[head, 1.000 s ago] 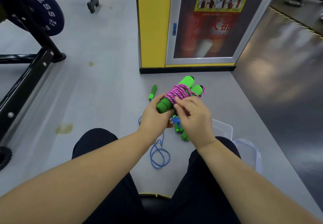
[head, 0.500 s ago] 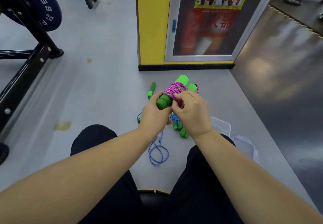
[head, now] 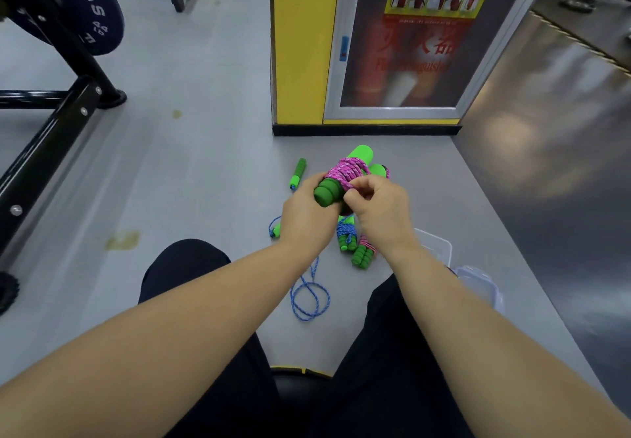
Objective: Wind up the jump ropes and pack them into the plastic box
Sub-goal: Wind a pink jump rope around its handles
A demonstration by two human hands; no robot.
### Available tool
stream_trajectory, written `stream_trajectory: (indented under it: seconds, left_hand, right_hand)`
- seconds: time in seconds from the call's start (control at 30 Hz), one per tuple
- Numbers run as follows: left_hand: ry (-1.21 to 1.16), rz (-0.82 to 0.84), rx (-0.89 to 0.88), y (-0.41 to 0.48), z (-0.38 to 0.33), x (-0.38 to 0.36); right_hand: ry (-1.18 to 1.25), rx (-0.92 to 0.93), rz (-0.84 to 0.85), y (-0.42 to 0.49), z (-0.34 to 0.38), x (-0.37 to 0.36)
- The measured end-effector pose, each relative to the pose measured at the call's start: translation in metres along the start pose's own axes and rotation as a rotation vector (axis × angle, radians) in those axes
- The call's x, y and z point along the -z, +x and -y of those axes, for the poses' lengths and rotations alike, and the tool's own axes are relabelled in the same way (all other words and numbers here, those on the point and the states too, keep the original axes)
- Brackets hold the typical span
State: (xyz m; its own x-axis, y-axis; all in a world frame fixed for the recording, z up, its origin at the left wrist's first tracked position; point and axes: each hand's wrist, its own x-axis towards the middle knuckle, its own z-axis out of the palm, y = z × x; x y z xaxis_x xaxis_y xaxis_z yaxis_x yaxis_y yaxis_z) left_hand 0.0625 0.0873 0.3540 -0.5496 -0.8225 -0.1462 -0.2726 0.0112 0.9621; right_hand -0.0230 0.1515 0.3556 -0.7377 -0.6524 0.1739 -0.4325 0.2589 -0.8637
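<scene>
Counting four jump ropes. One pink rope is wound round its two green handles and held up over the floor. Two small wound bundles lie on the floor under the hands, one blue and one pink, touching each other. One loose blue rope trails between the knees, with one handle lying apart from it. One clear plastic box and one lid sit to the right, the box near the bundles and partly hidden by the right forearm. Left grip is wrapped round the near handle end. Right grip has its fingers curled, pinching the pink cord at the coil. Both forearms reach forward.
</scene>
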Motion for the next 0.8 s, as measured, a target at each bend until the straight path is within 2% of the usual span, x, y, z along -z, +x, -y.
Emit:
stream_trajectory:
  seconds: [0.07,0.2,0.27,0.33,0.5,0.6,0.7,0.8]
  left_hand:
    - [0.016,0.022,-0.013,0.000,0.000,0.002]
    - [0.024,0.034,-0.011,-0.002,0.003,0.002]
    - [0.009,0.030,0.006,-0.003,0.005,0.000]
    - [-0.001,0.028,0.016,-0.005,0.006,-0.002]
    - [-0.021,0.020,0.001,-0.007,0.004,-0.003]
    - [-0.023,0.029,-0.007,-0.004,0.000,-0.001]
    - [0.013,0.038,-0.010,-0.001,0.001,0.001]
    - [0.058,0.049,-0.003,0.000,0.001,0.002]
  right_hand:
    - [0.043,-0.056,0.104,0.005,0.003,0.007]
    - [-0.186,-0.007,0.242,0.013,0.009,0.017]
    - [-0.317,0.037,0.264,0.017,0.010,0.019]
    - [-0.346,0.043,0.274,0.018,0.008,0.019]
    - [-0.242,0.040,0.189,0.009,0.003,0.011]
    - [-0.245,0.131,0.160,0.010,0.005,0.015]
    - [-0.468,0.267,0.236,0.016,0.007,0.018]
    - [-0.624,0.282,0.306,0.020,0.008,0.018]
